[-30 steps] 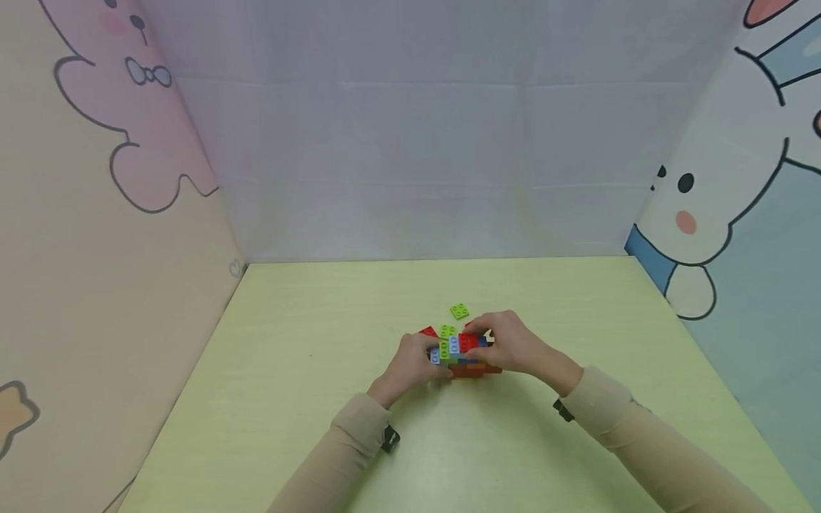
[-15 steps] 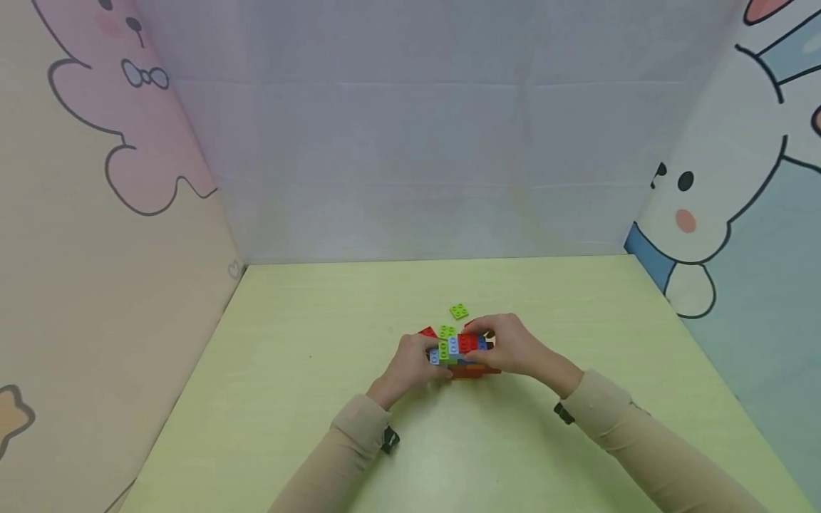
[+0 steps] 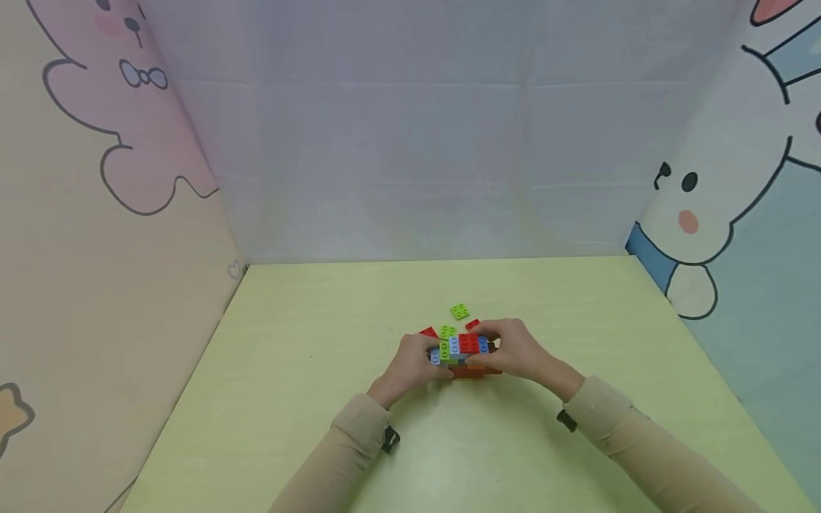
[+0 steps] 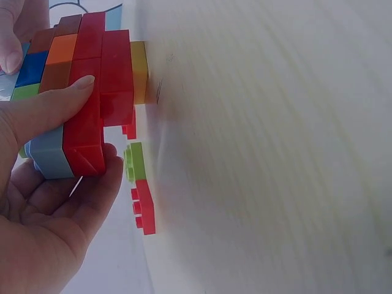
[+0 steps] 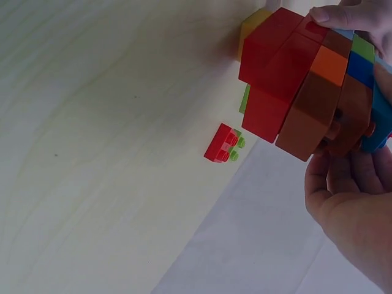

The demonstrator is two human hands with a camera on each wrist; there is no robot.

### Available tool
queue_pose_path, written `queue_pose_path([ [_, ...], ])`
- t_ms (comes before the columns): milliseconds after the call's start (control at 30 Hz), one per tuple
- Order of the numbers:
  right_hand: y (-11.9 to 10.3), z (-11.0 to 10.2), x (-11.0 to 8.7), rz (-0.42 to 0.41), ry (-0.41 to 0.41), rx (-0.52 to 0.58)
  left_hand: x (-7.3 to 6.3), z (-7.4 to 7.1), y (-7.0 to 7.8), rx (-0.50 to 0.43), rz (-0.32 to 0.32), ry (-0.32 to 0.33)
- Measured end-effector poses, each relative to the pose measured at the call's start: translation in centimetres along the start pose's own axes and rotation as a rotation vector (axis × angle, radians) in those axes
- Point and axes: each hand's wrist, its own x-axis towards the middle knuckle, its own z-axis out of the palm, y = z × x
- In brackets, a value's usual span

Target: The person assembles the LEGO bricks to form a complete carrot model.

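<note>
A block of toy building bricks (image 3: 467,372) in red, brown, orange, blue and green stands near the middle of the table. My left hand (image 3: 412,363) grips its left end; in the left wrist view the thumb (image 4: 58,109) lies across the near side and the fingers curl round behind. On the right end, my right hand (image 3: 518,349) holds the block between thumb and fingers. A red brick (image 3: 469,343) and light blue, lime and blue pieces show on top. The right wrist view shows a yellow brick (image 5: 250,33) at the underside.
Behind the block lie loose bricks: a lime one (image 3: 460,311) farthest back, another lime one (image 3: 447,331), a red one (image 3: 428,332) at left and a red one (image 3: 472,324) at right. The table (image 3: 308,306) meets a pale back wall (image 3: 398,171).
My right hand has shifted slightly right and nearer, so more of the top red and blue bricks and the loose red brick behind shows. The left hand stays put.
</note>
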Motion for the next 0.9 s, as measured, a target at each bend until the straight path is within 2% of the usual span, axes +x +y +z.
queue_pose_path([
  [233, 0.22, 0.35, -0.05, 0.028, 0.012, 0.003, -0.02, -0.06, 0.00, 0.001, -0.013, -0.006],
  [900, 0.50, 0.55, -0.24, 0.034, 0.011, 0.004, -0.17, -0.02, 0.14, 0.018, -0.034, -0.010],
])
